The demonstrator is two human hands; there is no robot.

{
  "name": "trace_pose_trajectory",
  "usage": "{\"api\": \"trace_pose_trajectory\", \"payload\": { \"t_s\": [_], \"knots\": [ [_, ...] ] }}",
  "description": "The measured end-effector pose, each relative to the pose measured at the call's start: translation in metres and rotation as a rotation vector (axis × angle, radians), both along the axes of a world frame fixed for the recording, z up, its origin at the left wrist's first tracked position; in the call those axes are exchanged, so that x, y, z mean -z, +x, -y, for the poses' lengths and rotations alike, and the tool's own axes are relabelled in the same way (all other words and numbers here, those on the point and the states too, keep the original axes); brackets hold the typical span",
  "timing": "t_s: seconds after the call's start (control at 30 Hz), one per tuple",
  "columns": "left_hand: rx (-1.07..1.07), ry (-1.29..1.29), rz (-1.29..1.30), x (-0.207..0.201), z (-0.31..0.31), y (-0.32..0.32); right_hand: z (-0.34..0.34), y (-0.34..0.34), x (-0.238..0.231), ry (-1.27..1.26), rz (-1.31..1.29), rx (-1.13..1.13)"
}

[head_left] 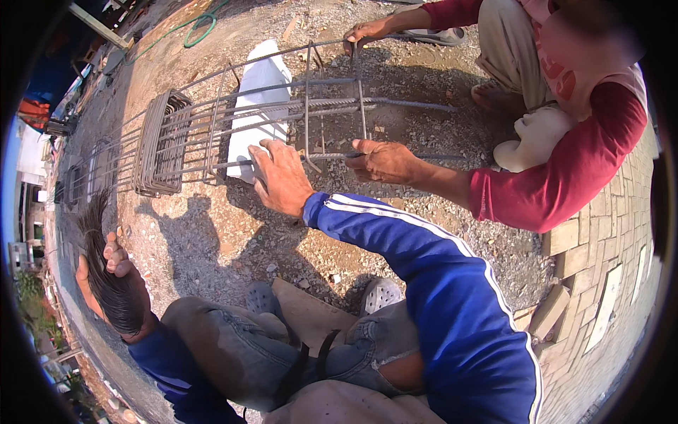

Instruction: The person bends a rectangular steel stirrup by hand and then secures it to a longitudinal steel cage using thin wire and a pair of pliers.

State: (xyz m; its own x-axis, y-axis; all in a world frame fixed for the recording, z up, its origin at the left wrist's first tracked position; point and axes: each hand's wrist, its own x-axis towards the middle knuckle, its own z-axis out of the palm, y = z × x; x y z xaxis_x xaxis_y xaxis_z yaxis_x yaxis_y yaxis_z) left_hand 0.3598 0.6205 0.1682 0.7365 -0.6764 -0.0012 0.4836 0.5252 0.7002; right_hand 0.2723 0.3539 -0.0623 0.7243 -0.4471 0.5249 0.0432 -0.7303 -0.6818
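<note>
A rebar cage of long steel bars and square stirrups stretches across the upper middle, above the gravel. My left hand, at the lower left, is closed around a bundle of thin dark tie wires whose ends fan upward. Reaching in from the right, my right hand has its fingers curled over the cage's near bar, beside a stirrup. A bunch of stirrups is stacked around the bars to the left. A co-worker's two hands grip the cage's right end.
The co-worker crouches at the upper right in a red-sleeved shirt. A white sheet lies under the bars. Paving blocks cover the right side, with a loose block near their edge. A green hose curls at the far left.
</note>
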Motion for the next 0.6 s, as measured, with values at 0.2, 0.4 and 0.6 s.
{"api": "trace_pose_trajectory", "payload": {
  "t_s": [0.2, 0.4, 0.6],
  "knots": [
    [-0.076, 0.117, 0.103, -0.002, 0.013, -0.002, -0.022, -0.003, -0.003, 0.182, -0.13, -0.125],
    [-0.126, 0.275, 0.177, -0.038, -0.014, 0.021, -0.039, 0.039, 0.011, 0.163, 0.058, -0.023],
    [-0.182, 0.357, -0.045, -0.008, -0.071, 0.076, -0.05, 0.039, 0.029, 0.193, 0.118, -0.057]
  ]
}}
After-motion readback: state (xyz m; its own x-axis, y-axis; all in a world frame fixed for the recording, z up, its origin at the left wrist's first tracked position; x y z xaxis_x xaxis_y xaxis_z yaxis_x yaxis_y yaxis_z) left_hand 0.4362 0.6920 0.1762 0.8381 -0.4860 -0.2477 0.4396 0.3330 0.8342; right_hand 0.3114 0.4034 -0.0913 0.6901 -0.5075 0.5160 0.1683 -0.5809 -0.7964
